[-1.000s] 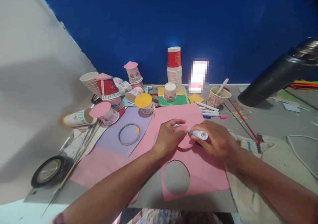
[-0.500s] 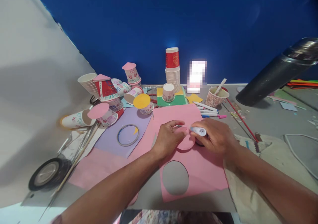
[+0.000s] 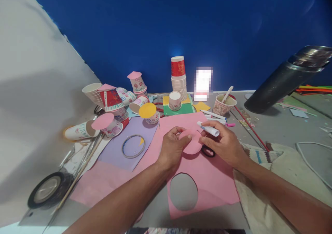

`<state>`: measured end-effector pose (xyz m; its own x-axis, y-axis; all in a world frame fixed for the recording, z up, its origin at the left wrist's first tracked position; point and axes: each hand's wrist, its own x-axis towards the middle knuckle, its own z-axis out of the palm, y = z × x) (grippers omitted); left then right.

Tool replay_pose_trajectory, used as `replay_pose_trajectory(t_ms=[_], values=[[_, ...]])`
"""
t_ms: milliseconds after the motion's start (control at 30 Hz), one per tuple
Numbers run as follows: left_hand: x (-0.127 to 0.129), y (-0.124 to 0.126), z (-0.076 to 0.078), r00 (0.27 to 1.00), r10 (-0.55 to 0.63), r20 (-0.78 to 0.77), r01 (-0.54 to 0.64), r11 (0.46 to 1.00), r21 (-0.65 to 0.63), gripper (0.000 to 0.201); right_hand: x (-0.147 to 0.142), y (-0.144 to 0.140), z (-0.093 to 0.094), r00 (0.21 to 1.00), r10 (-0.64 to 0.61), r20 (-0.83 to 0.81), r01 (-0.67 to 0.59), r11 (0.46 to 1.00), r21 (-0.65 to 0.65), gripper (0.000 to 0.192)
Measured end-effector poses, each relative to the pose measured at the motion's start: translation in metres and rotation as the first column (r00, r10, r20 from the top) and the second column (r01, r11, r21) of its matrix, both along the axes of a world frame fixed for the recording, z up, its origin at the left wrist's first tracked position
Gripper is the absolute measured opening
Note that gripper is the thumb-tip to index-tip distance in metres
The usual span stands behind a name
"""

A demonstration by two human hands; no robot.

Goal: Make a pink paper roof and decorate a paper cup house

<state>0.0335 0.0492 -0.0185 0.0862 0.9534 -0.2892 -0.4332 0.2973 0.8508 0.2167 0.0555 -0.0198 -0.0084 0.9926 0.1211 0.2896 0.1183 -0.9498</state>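
1. While the left hand [image 3: 169,147] pinches a flat pink paper disc [image 3: 194,147] at its left side, thumb on the upper face, the right hand [image 3: 225,142] has its fingers closed round a thick white plastic tube [image 3: 209,129].
2. Right thumb at the disc's right edge; whether it presses the paper cannot be told.
3. Disc located over a large pink paper sheet [image 3: 215,180] at the middle of the grey worktop [image 3: 155,206]; contact between the two not determinable.
4. Black loop-shaped handle [image 3: 209,156] just beside the disc, remainder hidden.
5. Round cut-out observed in the sheet, toward the worktop's near edge.
6. Left of the sheet: purple paper sheet [image 3: 147,130], bearing a thin grey ring [image 3: 122,147].
7. Toward the far edge: stack of white paper cups [image 3: 178,86], red-banded cup [image 3: 177,68] uppermost; slim white pens [image 3: 214,115] near the right hand.
8. Toward the far left corner: decorated paper cup with pink paper cone [image 3: 112,97].
9. Toward the right edge: black cylindrical flask [image 3: 276,83]; beige cloth [image 3: 261,182] nearer the front.
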Motion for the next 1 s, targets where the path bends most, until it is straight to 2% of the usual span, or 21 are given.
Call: replay_pose_trajectory(t_ms=[200, 367, 600, 800, 1000], values=[[-0.002, -0.001, -0.004, 1.000, -0.020, -0.005, 0.020, 1.000, 0.023, 0.040, -0.002, 0.000, 0.002, 0.998, -0.063, 0.008, 0.063, 0.998, 0.031, 0.039], [-0.005, 0.001, -0.006, 0.995, 0.011, -0.104, -0.008, 0.999, 0.034, 0.031, 0.002, 0.004, 0.005, 0.994, -0.089, 0.066, 0.085, 0.995, 0.059, 0.038], [-0.008, 0.005, 0.004, 0.940, 0.005, -0.341, 0.053, 0.986, 0.159, 0.018, 0.004, 0.002, 0.003, 0.992, -0.019, 0.128, 0.007, 0.996, 0.092, 0.035], [-0.011, 0.008, 0.007, 0.940, -0.051, -0.337, 0.089, 0.991, 0.097, 0.031, 0.004, -0.001, 0.005, 0.982, 0.057, 0.180, -0.077, 0.991, 0.105, 0.030], [-0.012, 0.007, 0.009, 0.913, -0.078, -0.400, 0.146, 0.979, 0.143, 0.017, 0.007, -0.002, 0.003, 0.973, 0.098, 0.211, -0.126, 0.985, 0.121, 0.029]])
